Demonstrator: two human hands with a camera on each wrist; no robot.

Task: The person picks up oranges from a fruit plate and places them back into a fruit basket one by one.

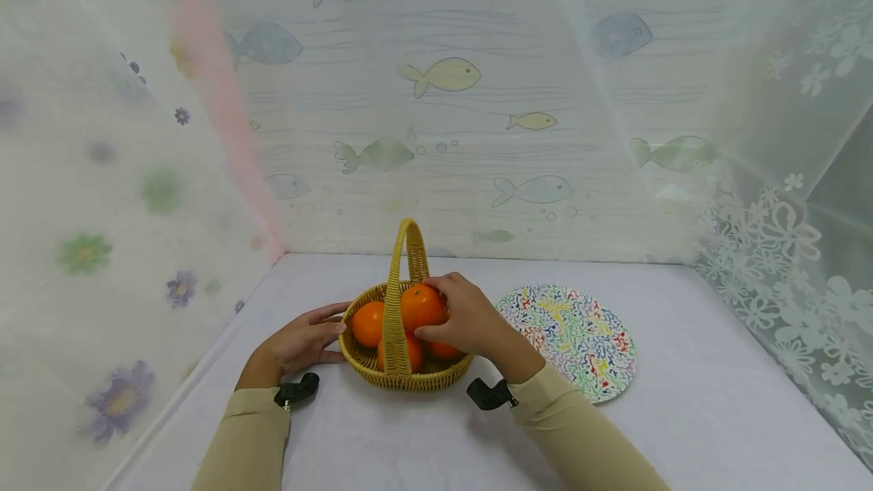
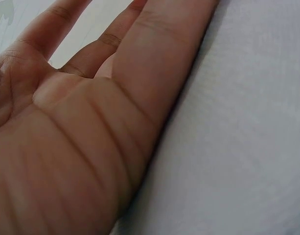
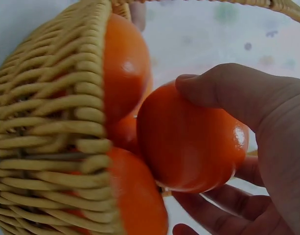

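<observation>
A yellow wicker basket [image 1: 423, 381] with a tall arched handle stands on the table and contains several smooth, shiny oranges [image 1: 368, 324]. My right hand [image 1: 474, 317] holds one orange [image 3: 194, 139] at the top of the pile, thumb on one side and fingers on the other. In the right wrist view that orange sits just beyond the basket's rim, against the others. On the basket's left side, my left hand [image 1: 307, 343] touches the rim with extended fingers. The left wrist view shows its palm [image 2: 66, 147] along the white cloth, the basket out of sight.
A round mat [image 1: 580, 339] with a multicoloured squiggle pattern lies right of the basket, partly behind my right forearm. White cloth [image 1: 382, 445] covers the table. Fish-printed curtain [image 1: 443, 112] hangs behind, with flowered sheer fabric at both sides.
</observation>
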